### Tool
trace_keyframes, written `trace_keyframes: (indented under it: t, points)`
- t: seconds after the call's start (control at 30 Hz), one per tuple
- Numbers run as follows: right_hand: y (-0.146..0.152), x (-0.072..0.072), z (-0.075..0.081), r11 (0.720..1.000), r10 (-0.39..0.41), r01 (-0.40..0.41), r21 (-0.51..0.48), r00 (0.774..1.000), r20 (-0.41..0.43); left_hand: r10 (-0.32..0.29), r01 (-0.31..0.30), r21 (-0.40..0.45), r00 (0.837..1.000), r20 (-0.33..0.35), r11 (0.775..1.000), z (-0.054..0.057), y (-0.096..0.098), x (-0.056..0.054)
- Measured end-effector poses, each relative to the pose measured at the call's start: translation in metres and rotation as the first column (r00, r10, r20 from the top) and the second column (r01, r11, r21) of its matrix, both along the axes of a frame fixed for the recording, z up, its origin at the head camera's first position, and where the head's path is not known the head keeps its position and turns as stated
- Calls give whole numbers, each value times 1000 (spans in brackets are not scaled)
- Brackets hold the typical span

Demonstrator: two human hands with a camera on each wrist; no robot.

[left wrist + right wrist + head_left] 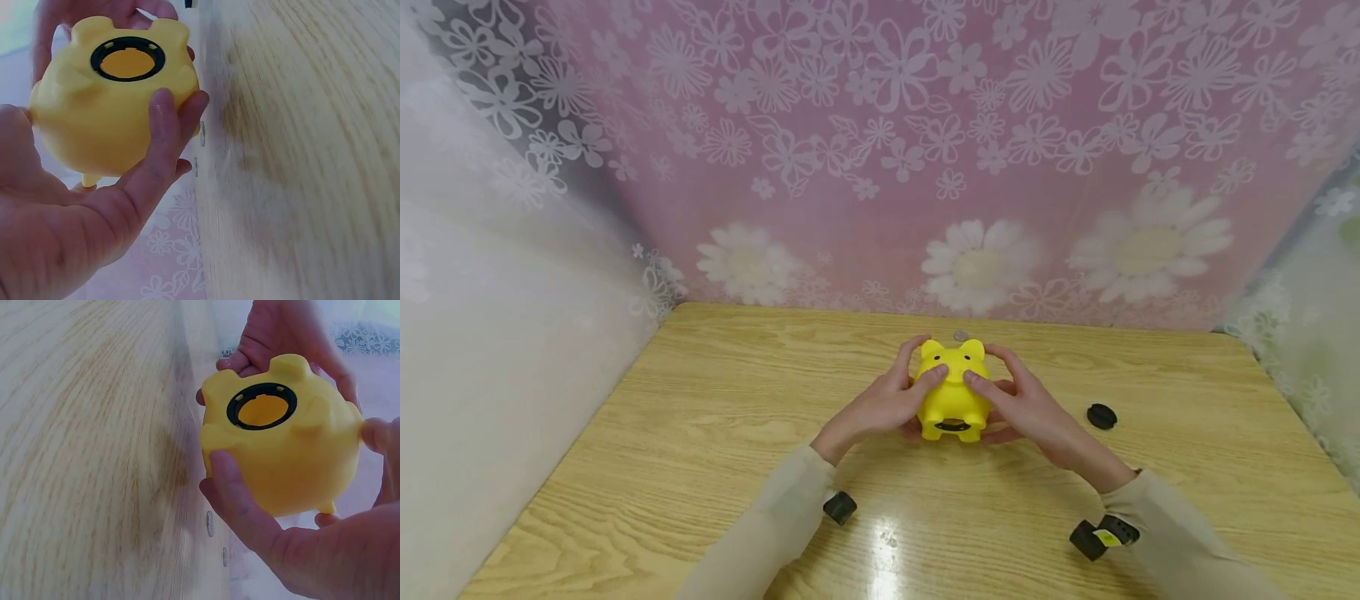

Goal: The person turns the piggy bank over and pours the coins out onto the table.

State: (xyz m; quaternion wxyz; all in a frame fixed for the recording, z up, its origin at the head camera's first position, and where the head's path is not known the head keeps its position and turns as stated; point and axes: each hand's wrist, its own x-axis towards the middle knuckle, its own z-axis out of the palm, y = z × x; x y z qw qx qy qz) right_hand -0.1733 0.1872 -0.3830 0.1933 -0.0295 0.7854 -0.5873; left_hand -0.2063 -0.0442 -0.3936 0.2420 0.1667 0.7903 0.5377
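Left hand (891, 402) and right hand (1033, 410) hold the pig (955, 395) over the tabletop (737, 375), fingers curled round its sides. Belly hole (262, 411) uncovered, plug (1102, 416) seemingly already out, at 3 o'clock; coins (210, 524), at 12, still outside.

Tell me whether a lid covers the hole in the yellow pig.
No: the left wrist view shows an open hole, ringed in black, in the yellow pig.

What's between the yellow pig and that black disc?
The right hand, gripping the pig, then bare table up to the disc. The head view shows this.
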Motion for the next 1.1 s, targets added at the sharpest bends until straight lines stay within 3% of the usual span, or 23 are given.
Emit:
trace_keyframes:
  t: [0.13, 0.5, 0.73, 0.87, 1.1]
  points:
    - [-1, 0, 1, 1000, -6, 5, -27, 1000, -17, -4, 4, 24, 1000, 12, 1000, 0, -1, -1]
    - [-1, 5, 2, 996, -3, -11, -87, 987, -161, -55, 65, 185, 997, -56, 981, 0, -2, 1]
    - [2, 6, -4, 995, 12, -39, -94, 962, -272, -72, 101, 195, 986, -149, 976, 1, -2, 4]
    - [3, 4, -9, 995, 28, -62, -82, 934, -356, -74, 117, 233, 979, -188, 965, 0, -1, 5]
    - [6, 3, -12, 991, 74, -122, -60, 855, -514, -62, 134, 258, 960, -272, 957, -2, -1, 5]
